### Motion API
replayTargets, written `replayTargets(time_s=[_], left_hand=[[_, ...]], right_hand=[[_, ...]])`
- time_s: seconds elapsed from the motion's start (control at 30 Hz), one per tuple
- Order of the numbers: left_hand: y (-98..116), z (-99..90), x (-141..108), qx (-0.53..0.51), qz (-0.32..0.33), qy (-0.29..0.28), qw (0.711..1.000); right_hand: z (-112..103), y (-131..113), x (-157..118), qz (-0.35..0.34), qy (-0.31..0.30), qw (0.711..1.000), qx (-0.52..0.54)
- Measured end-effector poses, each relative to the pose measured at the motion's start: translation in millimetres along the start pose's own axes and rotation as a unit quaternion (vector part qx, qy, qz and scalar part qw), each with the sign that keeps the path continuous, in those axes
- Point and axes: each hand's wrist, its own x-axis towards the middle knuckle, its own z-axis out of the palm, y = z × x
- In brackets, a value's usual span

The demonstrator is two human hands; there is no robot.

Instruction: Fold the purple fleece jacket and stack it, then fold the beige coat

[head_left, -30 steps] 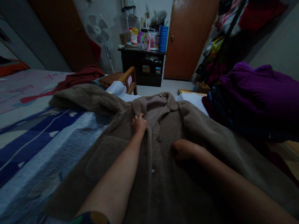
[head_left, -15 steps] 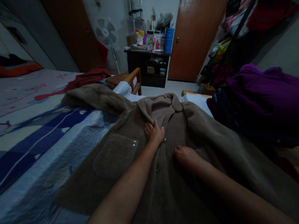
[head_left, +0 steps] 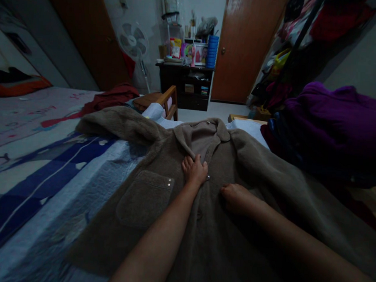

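A brown fuzzy coat (head_left: 148, 197) lies spread front side up on the bed, its collar toward the far end and its sleeves out to both sides. My left hand (head_left: 195, 169) rests on the coat's front edge below the collar, fingers apart, beside a small shiny snap. To its right, my right hand (head_left: 237, 197) is closed on the coat's front panel, its fingertips curled into the fabric. A pocket with two metal studs shows left of my left forearm. Lower down on the front edge is a round button.
Purple cloth (head_left: 338, 118) is piled on dark clothes at the right. A patterned blanket (head_left: 25, 163) covers the bed's left side. Beyond are a wooden chair (head_left: 172, 101), a fan (head_left: 133, 41), and a dark cabinet (head_left: 184, 87).
My left hand has shifted very slightly down, and the coat's front edge has moved a little, showing the lower button more clearly. My right hand has barely moved.
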Motion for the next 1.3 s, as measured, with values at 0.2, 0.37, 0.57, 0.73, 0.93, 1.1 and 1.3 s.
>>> replayTargets(time_s=[0.2,0.37,0.57,0.73,0.93,1.1,1.3], left_hand=[[-4,0.1,2,-0.005,0.006,-0.004,1.000],[-6,0.6,4,-0.015,0.012,-0.004,1.000],[-6,-2.0,3,-0.049,0.007,-0.008,0.999],[0,-20.7,-3,-0.059,0.040,0.070,0.995],[15,-30.7,-17,-0.225,0.253,-0.129,0.932],[17,-19.3,-25,-0.310,0.301,-0.309,0.847],[14,-15.5,-23,-0.355,0.298,-0.319,0.826]], right_hand=[[-5,5,5,-0.022,-0.034,0.999,0.010],[-11,8,6,-0.025,-0.036,0.999,0.029],[-15,12,4,0.030,-0.059,0.997,0.044],[-20,27,-1,0.008,-0.066,0.993,0.096],[-15,43,-6,-0.014,-0.057,0.976,0.210],[-2,50,-2,-0.035,-0.057,0.916,0.395],[10,52,-4,0.014,-0.073,0.810,0.581]])
